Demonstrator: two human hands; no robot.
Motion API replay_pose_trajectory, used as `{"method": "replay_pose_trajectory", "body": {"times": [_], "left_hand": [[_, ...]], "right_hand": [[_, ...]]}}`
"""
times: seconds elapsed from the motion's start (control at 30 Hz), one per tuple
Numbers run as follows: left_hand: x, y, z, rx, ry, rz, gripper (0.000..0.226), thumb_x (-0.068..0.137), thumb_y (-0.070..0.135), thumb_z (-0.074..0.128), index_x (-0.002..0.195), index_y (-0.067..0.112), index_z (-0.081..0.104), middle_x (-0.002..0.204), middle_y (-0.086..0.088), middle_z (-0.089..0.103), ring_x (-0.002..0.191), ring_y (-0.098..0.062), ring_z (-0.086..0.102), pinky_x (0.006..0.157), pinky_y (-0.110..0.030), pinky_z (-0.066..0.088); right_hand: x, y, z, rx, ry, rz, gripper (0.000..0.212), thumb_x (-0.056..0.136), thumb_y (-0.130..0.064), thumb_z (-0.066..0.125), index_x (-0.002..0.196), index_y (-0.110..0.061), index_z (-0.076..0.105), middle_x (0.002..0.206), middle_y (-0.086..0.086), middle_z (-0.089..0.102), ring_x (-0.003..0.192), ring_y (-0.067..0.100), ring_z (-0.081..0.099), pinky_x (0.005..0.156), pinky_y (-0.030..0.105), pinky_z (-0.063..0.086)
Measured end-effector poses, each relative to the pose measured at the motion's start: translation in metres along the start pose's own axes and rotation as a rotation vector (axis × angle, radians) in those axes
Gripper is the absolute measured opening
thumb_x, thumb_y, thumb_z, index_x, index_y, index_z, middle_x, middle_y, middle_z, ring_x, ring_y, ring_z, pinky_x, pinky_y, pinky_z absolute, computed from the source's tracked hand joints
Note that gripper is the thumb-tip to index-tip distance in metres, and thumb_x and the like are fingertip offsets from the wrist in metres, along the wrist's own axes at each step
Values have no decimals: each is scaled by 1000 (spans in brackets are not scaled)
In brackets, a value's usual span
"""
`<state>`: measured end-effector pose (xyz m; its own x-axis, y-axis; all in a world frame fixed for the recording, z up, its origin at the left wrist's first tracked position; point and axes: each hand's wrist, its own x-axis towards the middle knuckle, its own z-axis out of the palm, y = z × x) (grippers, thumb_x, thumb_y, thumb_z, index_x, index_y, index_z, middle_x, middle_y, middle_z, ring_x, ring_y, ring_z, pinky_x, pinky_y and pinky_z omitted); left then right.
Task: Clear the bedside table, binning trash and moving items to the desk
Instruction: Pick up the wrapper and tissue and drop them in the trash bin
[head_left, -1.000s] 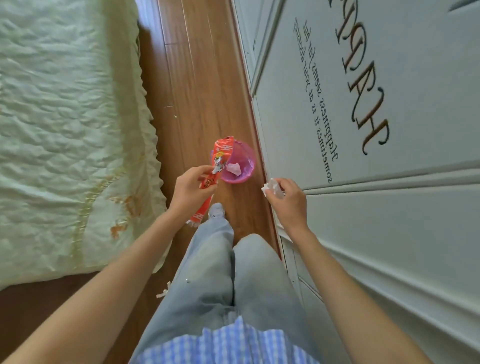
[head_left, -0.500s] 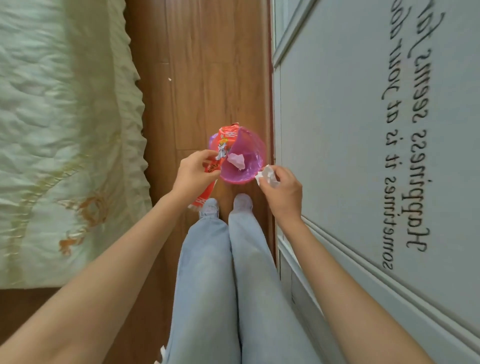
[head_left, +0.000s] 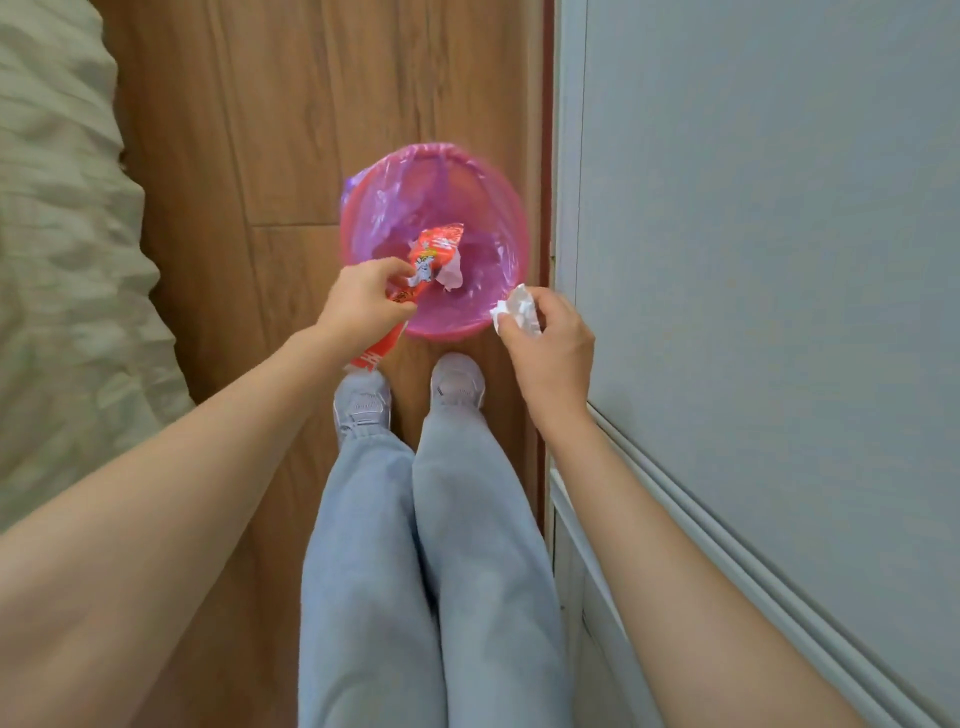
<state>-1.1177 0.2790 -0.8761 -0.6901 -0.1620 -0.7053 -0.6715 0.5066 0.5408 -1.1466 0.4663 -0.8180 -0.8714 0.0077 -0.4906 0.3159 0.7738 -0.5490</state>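
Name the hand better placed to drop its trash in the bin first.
Left. The left hand holds the red wrapper with its upper end already over the pink bin. The right hand grips crumpled tissue at the rim's outer edge.

Looking down through the head camera I see a wooden plank floor (head_left: 291, 156), with a pale quilted bedspread (head_left: 62, 260) hanging along its left edge. On the right stands a grey-blue panelled door (head_left: 753, 234). Light blue jeans (head_left: 415, 571) and pale sneakers (head_left: 457, 384) fill the lower middle.
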Motion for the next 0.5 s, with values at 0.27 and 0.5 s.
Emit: {"method": "replay_pose_trajectory", "body": {"times": [0.27, 0.5], "left_hand": [[22, -17, 17, 127, 3, 37, 40, 80, 19, 62, 120, 17, 60, 114, -10, 64, 105, -28, 58, 88, -39, 47], [-2, 0, 1, 219, 202, 193, 32, 85, 18, 57, 115, 7, 60, 113, -12, 61, 107, -32, 51, 80, -40, 43]], "right_hand": [[22, 23, 29, -72, -45, -31, 19, 83, -23, 65, 100, -15, 68, 90, 4, 64, 78, 20, 59, 60, 23, 43], [38, -2, 32, -179, -110, -131, 21, 84, -20, 63, 104, -18, 66, 95, -5, 58, 77, 12, 50, 58, 21, 34]]}}
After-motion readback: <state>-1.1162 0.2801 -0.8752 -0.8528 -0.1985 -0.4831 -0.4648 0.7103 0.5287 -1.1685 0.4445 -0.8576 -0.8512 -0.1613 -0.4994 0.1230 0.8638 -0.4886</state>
